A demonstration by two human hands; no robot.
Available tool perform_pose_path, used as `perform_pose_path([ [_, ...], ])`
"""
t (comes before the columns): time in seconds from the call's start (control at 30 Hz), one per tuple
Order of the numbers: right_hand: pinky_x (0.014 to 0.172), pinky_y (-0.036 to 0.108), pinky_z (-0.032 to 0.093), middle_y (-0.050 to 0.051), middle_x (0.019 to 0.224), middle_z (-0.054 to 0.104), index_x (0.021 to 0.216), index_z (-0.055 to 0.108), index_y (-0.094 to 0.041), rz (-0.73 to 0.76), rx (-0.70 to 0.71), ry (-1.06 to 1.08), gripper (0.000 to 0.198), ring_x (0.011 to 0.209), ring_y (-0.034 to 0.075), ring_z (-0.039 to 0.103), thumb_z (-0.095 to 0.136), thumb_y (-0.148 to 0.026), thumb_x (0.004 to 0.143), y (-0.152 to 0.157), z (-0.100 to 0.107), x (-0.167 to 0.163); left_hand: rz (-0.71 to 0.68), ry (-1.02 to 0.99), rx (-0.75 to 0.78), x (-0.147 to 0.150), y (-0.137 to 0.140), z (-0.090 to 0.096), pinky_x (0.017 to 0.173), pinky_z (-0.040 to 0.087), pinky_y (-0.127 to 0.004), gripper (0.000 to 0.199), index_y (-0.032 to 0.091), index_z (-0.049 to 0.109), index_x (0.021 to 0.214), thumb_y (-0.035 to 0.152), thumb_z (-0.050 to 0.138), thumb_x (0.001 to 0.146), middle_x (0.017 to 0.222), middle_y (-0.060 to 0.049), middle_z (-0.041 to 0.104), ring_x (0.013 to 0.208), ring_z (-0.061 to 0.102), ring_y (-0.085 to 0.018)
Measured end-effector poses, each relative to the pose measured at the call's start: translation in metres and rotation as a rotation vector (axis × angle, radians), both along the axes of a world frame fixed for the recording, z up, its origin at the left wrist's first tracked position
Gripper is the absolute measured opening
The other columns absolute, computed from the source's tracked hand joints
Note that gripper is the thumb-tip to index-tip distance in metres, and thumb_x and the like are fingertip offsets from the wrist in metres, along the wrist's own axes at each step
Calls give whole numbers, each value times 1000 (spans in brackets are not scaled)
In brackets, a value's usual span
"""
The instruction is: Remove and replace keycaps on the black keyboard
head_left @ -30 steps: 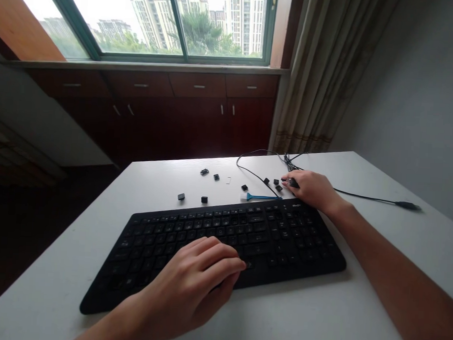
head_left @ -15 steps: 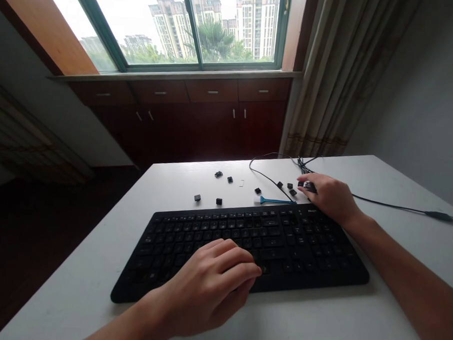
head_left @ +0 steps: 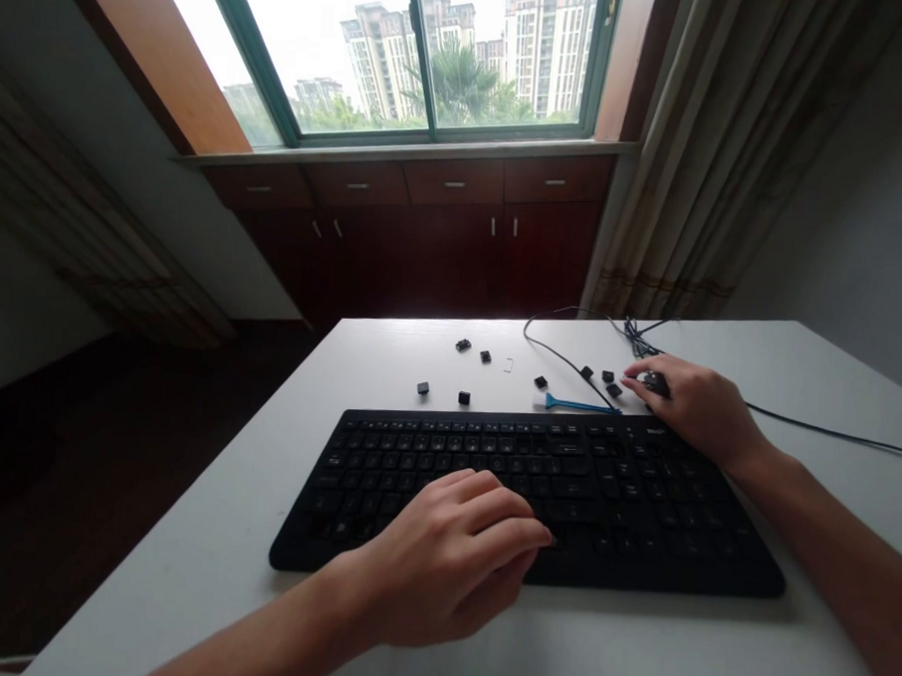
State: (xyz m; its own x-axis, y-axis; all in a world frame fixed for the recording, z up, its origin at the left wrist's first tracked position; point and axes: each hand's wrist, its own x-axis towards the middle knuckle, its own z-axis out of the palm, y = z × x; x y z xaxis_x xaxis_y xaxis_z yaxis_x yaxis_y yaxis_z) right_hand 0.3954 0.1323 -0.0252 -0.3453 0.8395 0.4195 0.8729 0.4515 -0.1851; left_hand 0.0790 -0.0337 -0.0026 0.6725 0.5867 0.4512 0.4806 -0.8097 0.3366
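A black keyboard [head_left: 666,547] lies on the white table, with dark gaps among its keys. My left hand [head_left: 464,553] rests over its lower middle, fingers curled together and fingertips by a gap in the bottom row; whatever they hold, if anything, is hidden. Beyond the keyboard's upper right edge, my right hand [head_left: 698,404] has thumb and forefinger tips pinched together. Some dark object [head_left: 656,384] shows in the hollow behind those tips, its kind unclear. Loose black keycaps [head_left: 614,390] lie just left of the right fingertips. A blue-handled brush [head_left: 579,404] is along the keyboard's top edge.
More keycaps [head_left: 464,398] are scattered behind the keyboard, near a thin wire clip [head_left: 509,364]. A black cable [head_left: 562,358] loops to a bundle [head_left: 635,334] behind my right hand. The table [head_left: 210,537] ends at the left before a dark floor; cabinets [head_left: 425,257] stand beyond.
The view has swung left, so everything sits farther right. My right fingertips have closed together, and the keycap seen at them before is out of sight. The left hand stays over the keyboard.
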Motion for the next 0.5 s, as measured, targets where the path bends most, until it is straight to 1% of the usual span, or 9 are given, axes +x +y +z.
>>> perform_pose_path([
  [0.1, 69, 39, 53, 2, 111, 78, 105, 73, -28, -5, -8, -15, 24, 88, 28, 74, 58, -45, 96, 2, -2, 2, 30, -4, 19, -5, 5, 4, 80, 53, -33, 26, 18, 62, 119, 12, 61, 94, 106, -5, 72, 86, 63, -17],
  [0.17, 68, 39, 52, 2, 107, 78, 105, 73, -29, -18, -18, -22, 26, 84, 29, 74, 58, -48, 96, 3, -4, 3, 100, 28, 26, -15, 15, 13, 86, 54, -33, 25, 20, 62, 121, 16, 59, 97, 113, -5, 71, 96, 65, -18],
  [0.2, 67, 39, 52, 3, 105, 78, 106, 72, -30, -29, -25, -24, 27, 82, 29, 74, 58, -50, 95, 4, -5, 4, 173, 66, 18, -23, 22, 19, 90, 54, -34, 24, 21, 62, 122, 20, 57, 99, 119, -6, 69, 104, 64, -20],
  [0.27, 65, 39, 50, 4, 101, 78, 108, 72, -31, -50, -40, -32, 31, 78, 30, 73, 57, -54, 95, 6, -6, 6, 366, 189, -58, -43, 41, 33, 95, 54, -36, 26, 24, 61, 127, 28, 54, 103, 130, -6, 64, 115, 62, -23],
  [0.33, 64, 39, 49, 5, 99, 78, 111, 73, -31, -58, -51, -44, 35, 78, 30, 72, 56, -57, 94, 8, -8, 8, 497, 325, -141, -67, 64, 46, 100, 52, -40, 33, 25, 59, 133, 33, 55, 101, 139, -9, 59, 120, 62, -26],
  [0.43, 63, 37, 47, 6, 97, 77, 110, 73, -32, -51, -67, -74, 37, 77, 30, 71, 53, -60, 95, 10, -10, 11, 569, 579, -267, -99, 94, 59, 104, 49, -39, 47, 24, 54, 143, 22, 57, 96, 141, -11, 58, 126, 59, -29],
  [0.5, 62, 36, 46, 7, 95, 76, 107, 74, -32, -55, -70, -98, 39, 75, 29, 70, 51, -62, 95, 10, -10, 12, 553, 632, -337, -112, 108, 64, 98, 51, -34, 52, 25, 58, 141, 17, 64, 90, 134, -10, 63, 118, 64, -27],
])
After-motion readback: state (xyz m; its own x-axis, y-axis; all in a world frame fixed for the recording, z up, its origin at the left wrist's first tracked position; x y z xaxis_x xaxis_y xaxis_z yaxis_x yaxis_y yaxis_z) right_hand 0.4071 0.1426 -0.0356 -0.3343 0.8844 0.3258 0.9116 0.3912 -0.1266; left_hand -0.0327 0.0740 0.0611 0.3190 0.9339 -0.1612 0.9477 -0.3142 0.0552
